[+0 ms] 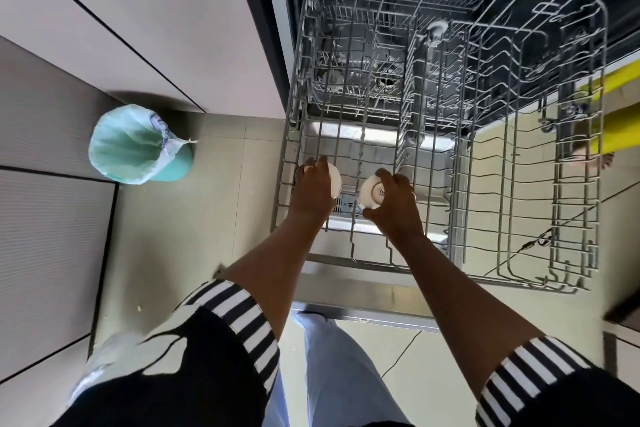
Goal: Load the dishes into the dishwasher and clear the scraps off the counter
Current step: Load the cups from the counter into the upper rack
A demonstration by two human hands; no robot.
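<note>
Gripping white cups (372, 192) over rack (485, 156), both hands' fingers (398, 184); tiled floor (173, 218), bin (138, 146).

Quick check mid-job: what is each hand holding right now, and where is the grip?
Each holds a small white cup upside down over the upper rack. The left hand covers the left cup from above; the right hand grips the right cup around its side.

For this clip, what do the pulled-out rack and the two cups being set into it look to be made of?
Rack: grey coated metal wire, judging by its thin, evenly bent rods with a dull finish.
Left cup and right cup: probably glazed ceramic, being cream-white, smooth and slightly shiny; the right one shows a ringed base with printed lettering. Glossy plastic cannot be ruled out.
</note>
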